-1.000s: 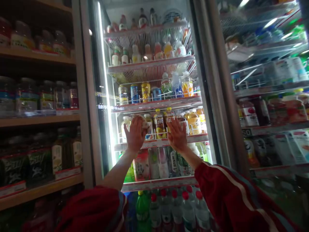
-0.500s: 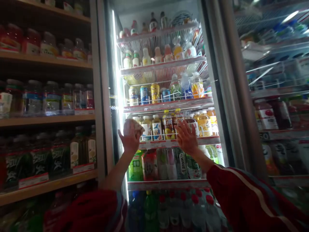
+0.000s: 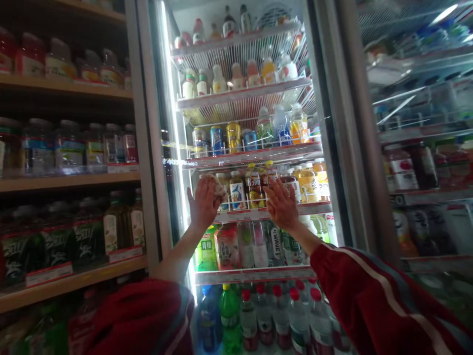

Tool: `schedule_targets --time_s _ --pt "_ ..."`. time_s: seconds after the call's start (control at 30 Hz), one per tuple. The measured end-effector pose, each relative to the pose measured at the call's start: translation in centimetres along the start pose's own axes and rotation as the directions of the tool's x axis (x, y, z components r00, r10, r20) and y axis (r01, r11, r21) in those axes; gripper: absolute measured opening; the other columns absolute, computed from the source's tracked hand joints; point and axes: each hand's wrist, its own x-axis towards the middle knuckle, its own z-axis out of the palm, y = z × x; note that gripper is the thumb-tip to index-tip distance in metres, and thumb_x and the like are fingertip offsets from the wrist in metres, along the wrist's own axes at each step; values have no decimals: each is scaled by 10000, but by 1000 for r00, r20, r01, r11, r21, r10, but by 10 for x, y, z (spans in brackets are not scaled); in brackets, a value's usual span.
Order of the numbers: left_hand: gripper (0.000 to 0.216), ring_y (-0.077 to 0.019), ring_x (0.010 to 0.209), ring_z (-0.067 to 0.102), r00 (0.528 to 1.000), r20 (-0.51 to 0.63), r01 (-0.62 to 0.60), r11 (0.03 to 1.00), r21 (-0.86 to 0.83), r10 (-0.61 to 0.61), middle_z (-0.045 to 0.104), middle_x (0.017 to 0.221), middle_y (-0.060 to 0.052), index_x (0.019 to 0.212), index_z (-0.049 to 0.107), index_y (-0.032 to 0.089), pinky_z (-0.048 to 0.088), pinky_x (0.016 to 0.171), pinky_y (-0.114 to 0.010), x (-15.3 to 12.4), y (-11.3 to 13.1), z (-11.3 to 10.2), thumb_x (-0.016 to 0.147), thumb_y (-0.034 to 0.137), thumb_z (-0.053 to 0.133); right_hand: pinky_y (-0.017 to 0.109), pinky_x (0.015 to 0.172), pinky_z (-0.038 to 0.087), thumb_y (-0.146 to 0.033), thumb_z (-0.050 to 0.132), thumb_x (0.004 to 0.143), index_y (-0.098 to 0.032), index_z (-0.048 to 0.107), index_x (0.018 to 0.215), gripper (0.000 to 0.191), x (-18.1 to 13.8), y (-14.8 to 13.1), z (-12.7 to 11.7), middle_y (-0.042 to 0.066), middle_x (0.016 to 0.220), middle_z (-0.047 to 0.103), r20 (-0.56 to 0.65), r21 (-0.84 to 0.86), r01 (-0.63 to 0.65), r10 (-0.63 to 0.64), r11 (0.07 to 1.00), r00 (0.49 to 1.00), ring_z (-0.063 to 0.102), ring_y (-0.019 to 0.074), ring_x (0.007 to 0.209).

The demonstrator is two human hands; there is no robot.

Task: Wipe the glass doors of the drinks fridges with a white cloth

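Note:
A crumpled, pale cloth [image 3: 220, 191] is under my left hand [image 3: 204, 203], which presses it toward the glass door [image 3: 244, 116] of a lit drinks fridge. The fingers are bent over the cloth and the thumb sticks out to the left. My right hand [image 3: 282, 204] is raised with its fingers spread, palm toward the glass, and holds nothing. It appears to rest on the pane, though contact is hard to make out. Behind the hands, bottles of tea with yellow caps [image 3: 254, 186] and a bottle with a blue-and-white label [image 3: 237, 190] stand on a shelf.
Wooden shelves [image 3: 70, 183] with rows of bottles stand to the left. A metal door frame [image 3: 342, 123] borders the fridge, with another glass-fronted cooler [image 3: 424, 207] on the right. Cans [image 3: 233, 137] line the shelf above my hands; red-capped bottles [image 3: 278, 315] fill the bottom.
My left hand and the cloth have shifted slightly right and up across the glass. My right hand stays about where it was, fingers still spread. The view has tilted slightly.

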Motion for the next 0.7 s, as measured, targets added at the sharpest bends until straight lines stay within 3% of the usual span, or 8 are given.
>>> schedule_targets --time_s 0.1,0.17,0.23,0.33,0.4,0.47,0.6,0.7 --pt "538 -299 1367 290 953 -89 291 957 13 -289 357 1452 -184 1364 396 108 8 1123 -561 7 -16 -1 870 320 418 485 1129 134 -279 378 897 -200 438 1326 440 0 -1 -1 106 1440 401 7 7 -16 16 1000 1000 222 227 1398" --pt "555 -302 1374 271 943 -77 324 946 -1 -323 332 1465 -186 1372 383 100 22 1125 -559 10 -11 2 859 306 426 486 1131 125 -280 375 897 -209 424 1335 447 0 -1 -1 95 1453 383 19 15 -25 24 1000 1000 210 223 1402" --pt "546 -283 1378 267 971 -43 233 972 -16 -234 336 1468 -165 1371 388 117 26 1136 -529 11 6 7 860 305 430 484 1131 126 -278 376 895 -202 432 1328 443 0 -1 -1 100 1451 384 15 23 -21 20 1000 1000 210 224 1402" --pt "500 -249 1379 273 1000 11 -2 1000 -31 2 373 1455 -130 1349 422 146 19 1147 -488 11 32 12 878 313 416 473 1131 134 -272 384 891 -180 466 1297 425 1 0 -2 117 1426 414 -16 27 -11 12 1000 1000 233 225 1393" --pt "478 -240 1379 277 990 59 -123 992 -39 125 386 1449 -120 1333 444 159 13 1149 -476 10 37 11 887 327 409 468 1133 134 -275 382 890 -183 468 1297 426 0 0 -2 112 1426 415 -22 30 -11 12 999 1000 238 220 1391" --pt "469 -242 1378 277 985 85 -146 989 -33 149 391 1446 -117 1322 460 167 7 1149 -475 10 28 7 892 345 408 469 1133 135 -280 380 889 -194 455 1311 437 0 0 -2 98 1436 404 -13 34 -19 20 999 1000 237 216 1392" --pt "513 -281 1374 277 993 -18 114 993 6 -114 365 1456 -148 1353 421 137 5 1137 -514 11 -6 -1 890 359 406 480 1130 140 -295 374 890 -212 426 1339 460 0 0 -2 84 1445 395 21 28 -37 36 999 999 248 220 1387" --pt "544 -292 1380 257 972 -63 228 974 -4 -228 322 1476 -160 1383 368 110 16 1130 -533 14 -11 1 892 342 394 480 1125 153 -297 369 892 -213 434 1332 453 1 0 -3 87 1440 402 35 13 -44 44 999 998 255 222 1385"
